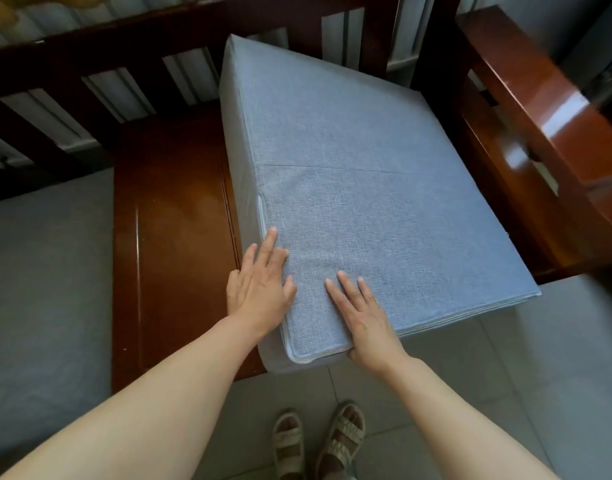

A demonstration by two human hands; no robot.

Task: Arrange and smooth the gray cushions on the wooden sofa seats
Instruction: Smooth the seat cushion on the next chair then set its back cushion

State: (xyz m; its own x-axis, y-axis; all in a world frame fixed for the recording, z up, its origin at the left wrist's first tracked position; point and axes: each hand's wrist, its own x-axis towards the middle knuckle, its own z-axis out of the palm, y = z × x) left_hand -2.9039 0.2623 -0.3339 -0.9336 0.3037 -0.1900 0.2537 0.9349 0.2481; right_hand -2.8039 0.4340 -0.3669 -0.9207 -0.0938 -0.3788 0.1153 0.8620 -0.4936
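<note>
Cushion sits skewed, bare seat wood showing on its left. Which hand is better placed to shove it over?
Probably right: right hand wraps the cushion front edge, so it can push toward the bare seat. Left hand lies flat at its left edge.

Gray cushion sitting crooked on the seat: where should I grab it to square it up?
Take the gray cushion at its near corner, which overhangs the wooden seat edge, one hand on each side face from the front. The left hand and right hand lie flat there.

Wooden sofa seat (173, 216): gray cushion (366, 188) skewed on its right part, near corner overhanging the tiled floor (505, 358).
</note>
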